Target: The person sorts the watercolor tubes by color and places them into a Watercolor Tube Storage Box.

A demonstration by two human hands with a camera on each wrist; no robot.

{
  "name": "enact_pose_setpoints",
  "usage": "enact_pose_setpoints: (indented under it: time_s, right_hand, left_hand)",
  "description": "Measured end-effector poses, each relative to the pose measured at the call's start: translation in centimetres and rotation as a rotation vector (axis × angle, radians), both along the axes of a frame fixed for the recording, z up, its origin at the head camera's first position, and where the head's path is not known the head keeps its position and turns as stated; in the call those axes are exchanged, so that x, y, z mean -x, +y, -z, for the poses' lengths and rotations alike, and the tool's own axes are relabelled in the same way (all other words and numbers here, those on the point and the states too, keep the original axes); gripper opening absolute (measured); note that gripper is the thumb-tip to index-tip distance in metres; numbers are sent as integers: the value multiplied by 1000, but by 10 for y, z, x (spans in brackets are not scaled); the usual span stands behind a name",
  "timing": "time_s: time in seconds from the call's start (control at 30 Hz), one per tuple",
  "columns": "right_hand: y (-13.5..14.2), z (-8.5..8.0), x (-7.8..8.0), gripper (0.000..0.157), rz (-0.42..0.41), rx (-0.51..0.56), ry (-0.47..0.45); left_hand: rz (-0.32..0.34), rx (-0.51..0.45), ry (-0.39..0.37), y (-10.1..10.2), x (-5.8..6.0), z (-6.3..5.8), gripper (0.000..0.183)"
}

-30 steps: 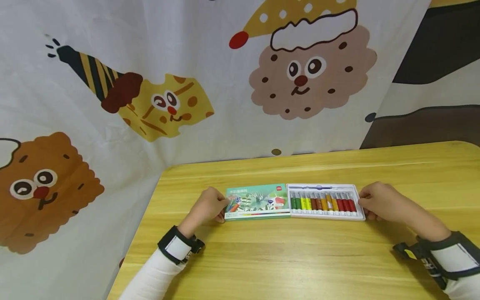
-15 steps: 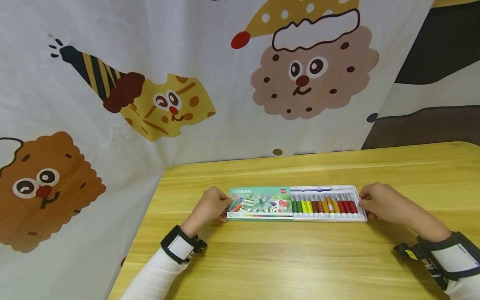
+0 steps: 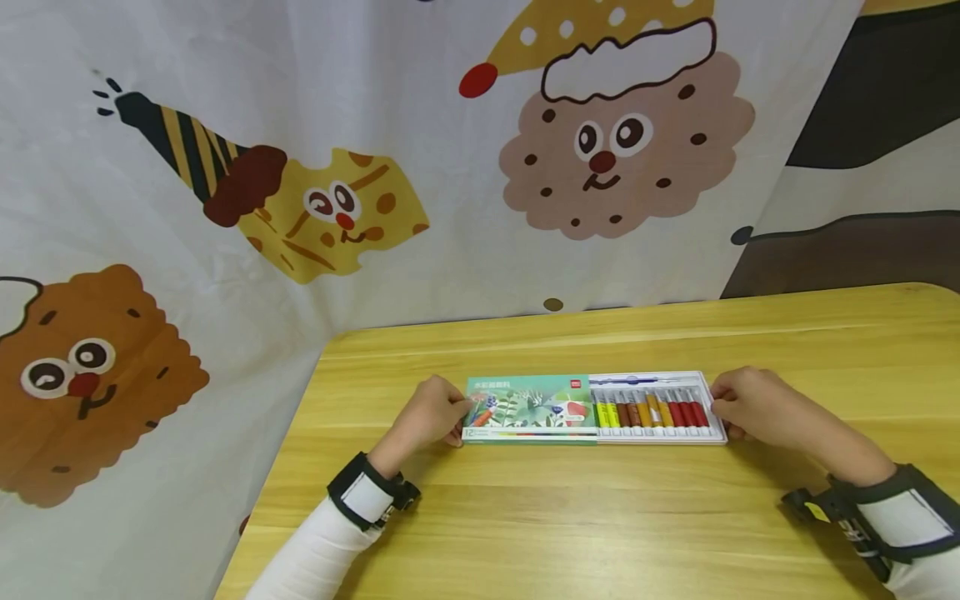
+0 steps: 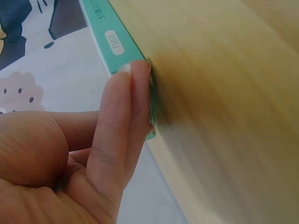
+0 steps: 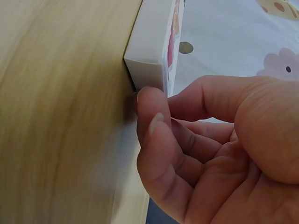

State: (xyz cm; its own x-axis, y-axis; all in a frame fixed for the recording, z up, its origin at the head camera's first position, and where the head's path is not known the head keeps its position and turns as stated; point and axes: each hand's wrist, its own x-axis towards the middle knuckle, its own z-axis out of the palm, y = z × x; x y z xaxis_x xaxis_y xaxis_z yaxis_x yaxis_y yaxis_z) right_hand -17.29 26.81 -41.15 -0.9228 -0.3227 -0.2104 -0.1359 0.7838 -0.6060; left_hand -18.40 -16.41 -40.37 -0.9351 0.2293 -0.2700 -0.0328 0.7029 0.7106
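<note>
A green printed cardboard sleeve (image 3: 528,408) lies on the table, partly over a white tray (image 3: 714,429) of paint tubes (image 3: 651,410). Yellow, brown, orange and red tubes show, with a thin blue paintbrush (image 3: 626,381) along the tray's far side. My left hand (image 3: 429,414) pinches the sleeve's left end. In the left wrist view, its fingers (image 4: 112,126) lie along the green side wall. At the opposite end, my right hand (image 3: 759,406) pinches the tray's short edge between thumb and fingers, seen close up at the white corner in the right wrist view. The tray's left part is hidden inside the sleeve.
The wooden table (image 3: 570,517) extends around the box on all sides. Behind it hangs a white cloth (image 3: 450,292) printed with cartoon biscuits and cheese, meeting the table's back edge. Both wrists wear black straps (image 3: 367,496) with small cameras.
The sleeve has slid right over the tray with my left hand, and the green tubes are now covered. My right hand and the tray end have shifted slightly left.
</note>
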Motion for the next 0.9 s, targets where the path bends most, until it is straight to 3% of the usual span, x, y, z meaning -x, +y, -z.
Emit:
enact_pose_setpoints:
  time_s: [0.9]
  right_hand:
    - [-28, 3, -7, 17, -49, 22, 42]
  left_hand:
    - [58, -35, -13, 33, -9, -1, 33]
